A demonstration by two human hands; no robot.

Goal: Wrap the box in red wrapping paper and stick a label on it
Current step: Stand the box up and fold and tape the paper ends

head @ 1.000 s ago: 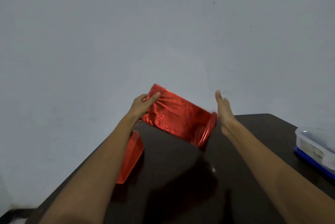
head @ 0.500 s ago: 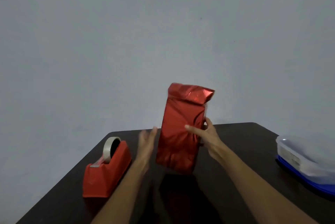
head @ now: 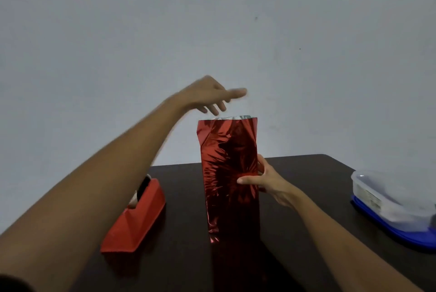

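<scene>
The box in shiny red wrapping paper (head: 227, 169) stands upright on end on the dark table (head: 306, 197), its top end of loose paper open with a silvery inside showing. My right hand (head: 266, 182) grips its right side about halfway up, thumb across the front. My left hand (head: 212, 95) hovers just above the top edge, fingers spread and empty, slightly blurred. No label is visible.
A red tape dispenser (head: 135, 217) with a roll of tape sits on the table left of the box, under my left forearm. A clear plastic container on a blue lid (head: 396, 204) lies at the right edge. A plain grey wall stands behind.
The box went from tilted in the air to standing upright on the table. My right hand took hold of its side; my left hand let go and rose above its top.
</scene>
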